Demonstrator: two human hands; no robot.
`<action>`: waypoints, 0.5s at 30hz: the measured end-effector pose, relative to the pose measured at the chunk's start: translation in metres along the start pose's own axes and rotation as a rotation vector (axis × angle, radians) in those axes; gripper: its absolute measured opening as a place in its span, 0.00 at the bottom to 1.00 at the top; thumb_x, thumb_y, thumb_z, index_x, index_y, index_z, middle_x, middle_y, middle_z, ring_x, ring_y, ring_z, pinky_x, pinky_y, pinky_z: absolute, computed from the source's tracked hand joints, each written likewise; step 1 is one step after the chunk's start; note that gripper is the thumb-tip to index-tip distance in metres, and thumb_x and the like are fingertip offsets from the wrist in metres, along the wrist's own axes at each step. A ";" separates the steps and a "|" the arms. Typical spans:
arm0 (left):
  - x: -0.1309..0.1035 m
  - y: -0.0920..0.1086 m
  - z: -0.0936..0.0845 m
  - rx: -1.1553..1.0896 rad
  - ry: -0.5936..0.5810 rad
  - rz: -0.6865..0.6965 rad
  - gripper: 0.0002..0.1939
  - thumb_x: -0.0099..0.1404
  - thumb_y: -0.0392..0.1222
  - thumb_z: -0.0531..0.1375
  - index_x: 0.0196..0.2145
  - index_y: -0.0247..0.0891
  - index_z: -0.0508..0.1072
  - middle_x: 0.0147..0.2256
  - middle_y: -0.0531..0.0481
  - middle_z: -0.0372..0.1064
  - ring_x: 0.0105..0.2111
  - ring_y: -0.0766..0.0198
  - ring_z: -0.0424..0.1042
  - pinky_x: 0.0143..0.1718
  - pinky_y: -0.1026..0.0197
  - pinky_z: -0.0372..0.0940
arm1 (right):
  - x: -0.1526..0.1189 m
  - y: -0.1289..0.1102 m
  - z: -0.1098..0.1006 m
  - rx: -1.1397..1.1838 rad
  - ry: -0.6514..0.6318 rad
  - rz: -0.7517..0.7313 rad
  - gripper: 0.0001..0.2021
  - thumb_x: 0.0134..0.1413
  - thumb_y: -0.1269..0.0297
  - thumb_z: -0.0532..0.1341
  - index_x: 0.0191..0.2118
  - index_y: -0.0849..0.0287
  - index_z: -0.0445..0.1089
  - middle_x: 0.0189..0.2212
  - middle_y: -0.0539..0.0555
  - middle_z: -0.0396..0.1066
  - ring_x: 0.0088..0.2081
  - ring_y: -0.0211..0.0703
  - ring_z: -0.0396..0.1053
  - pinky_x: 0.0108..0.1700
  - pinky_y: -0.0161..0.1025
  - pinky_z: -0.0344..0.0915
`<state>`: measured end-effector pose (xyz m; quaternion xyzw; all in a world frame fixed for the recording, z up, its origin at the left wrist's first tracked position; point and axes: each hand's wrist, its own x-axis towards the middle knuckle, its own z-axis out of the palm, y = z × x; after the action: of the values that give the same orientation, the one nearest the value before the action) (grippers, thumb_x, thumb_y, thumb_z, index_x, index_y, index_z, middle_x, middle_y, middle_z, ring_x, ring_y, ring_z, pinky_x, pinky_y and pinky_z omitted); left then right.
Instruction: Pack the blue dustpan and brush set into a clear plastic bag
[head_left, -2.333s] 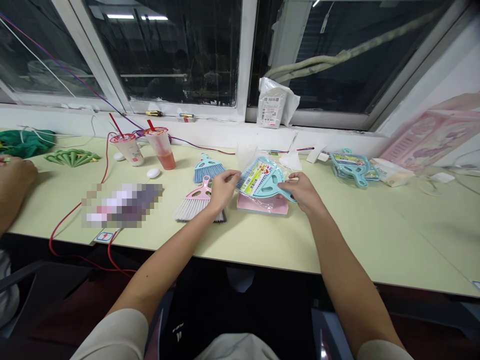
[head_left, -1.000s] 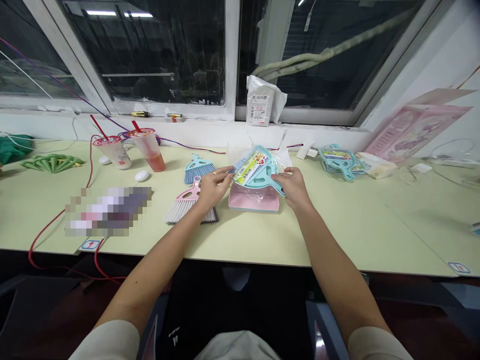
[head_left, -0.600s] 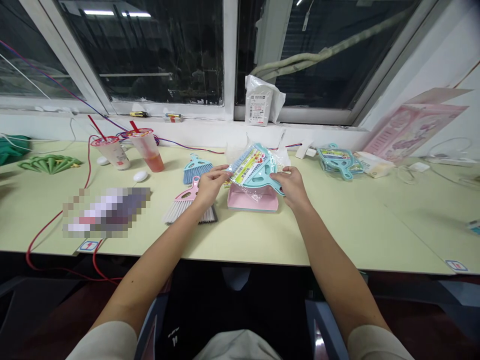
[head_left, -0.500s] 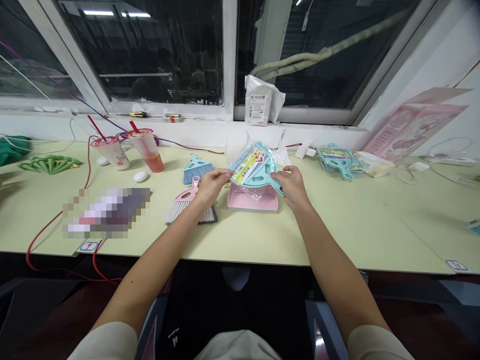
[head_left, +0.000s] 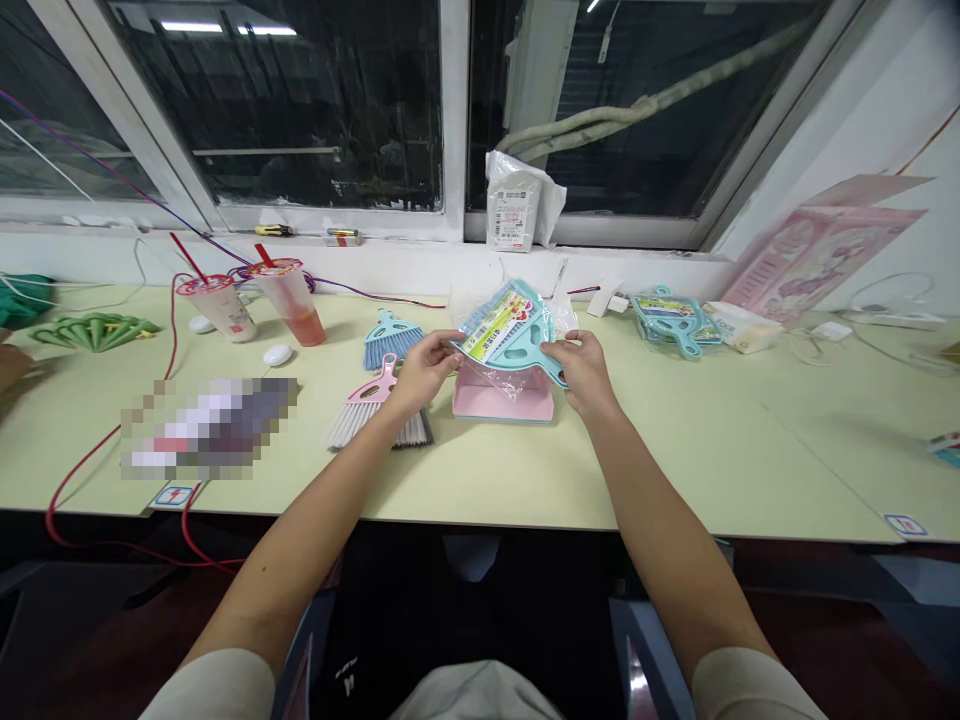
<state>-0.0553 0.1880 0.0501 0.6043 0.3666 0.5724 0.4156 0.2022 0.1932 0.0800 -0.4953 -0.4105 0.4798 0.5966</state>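
Observation:
A teal brush-and-dustpan set (head_left: 525, 335) with a yellow-green label, in clear plastic, is held up between my hands. My left hand (head_left: 426, 375) pinches its left edge. Its handle end is gripped by my right hand (head_left: 586, 372). Below the set, a pink dustpan (head_left: 502, 395) lies on the table, partly hidden by it. Left of that lie a pink-handled brush (head_left: 360, 415) with pale bristles and a blue brush (head_left: 391, 340); my left hand and forearm partly cover the brushes around there.
Two drink cups (head_left: 291, 305) with red straws stand at the back left on the table (head_left: 675, 450). More packaged teal sets (head_left: 675, 322) lie at the right, near a pink box (head_left: 821, 250). Red cables (head_left: 64, 475) run over the left front edge.
The packaged teal set has tilted slightly between my hands, its left side a little lower. Both hands keep their hold. The whole view has shifted slightly.

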 end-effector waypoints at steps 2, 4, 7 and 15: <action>-0.002 -0.001 0.003 0.038 0.030 0.030 0.25 0.60 0.54 0.72 0.51 0.40 0.79 0.35 0.49 0.74 0.36 0.60 0.76 0.44 0.56 0.74 | 0.002 0.001 -0.001 0.000 -0.005 -0.006 0.31 0.37 0.65 0.74 0.42 0.48 0.53 0.31 0.43 0.73 0.28 0.41 0.73 0.27 0.37 0.73; -0.004 -0.003 0.005 0.134 0.088 0.091 0.23 0.65 0.54 0.69 0.53 0.41 0.80 0.41 0.45 0.77 0.39 0.58 0.77 0.46 0.54 0.74 | 0.004 0.002 -0.002 -0.001 -0.008 -0.012 0.31 0.37 0.64 0.74 0.42 0.48 0.53 0.32 0.43 0.73 0.28 0.41 0.73 0.28 0.38 0.74; -0.006 -0.007 0.005 0.407 0.171 0.239 0.20 0.70 0.54 0.64 0.54 0.43 0.82 0.55 0.40 0.76 0.50 0.53 0.77 0.56 0.50 0.71 | 0.008 0.005 -0.005 0.005 -0.010 -0.009 0.31 0.38 0.64 0.74 0.43 0.48 0.53 0.32 0.43 0.74 0.26 0.42 0.73 0.26 0.38 0.73; -0.005 -0.007 -0.007 0.841 0.096 0.547 0.18 0.72 0.50 0.62 0.56 0.48 0.82 0.71 0.38 0.62 0.66 0.42 0.64 0.68 0.35 0.55 | 0.012 0.002 -0.011 -0.011 -0.005 0.013 0.32 0.37 0.64 0.73 0.45 0.49 0.53 0.32 0.46 0.77 0.22 0.44 0.73 0.21 0.36 0.62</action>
<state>-0.0626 0.1865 0.0419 0.7664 0.4124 0.4903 -0.0467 0.2147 0.2032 0.0761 -0.5001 -0.4113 0.4825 0.5899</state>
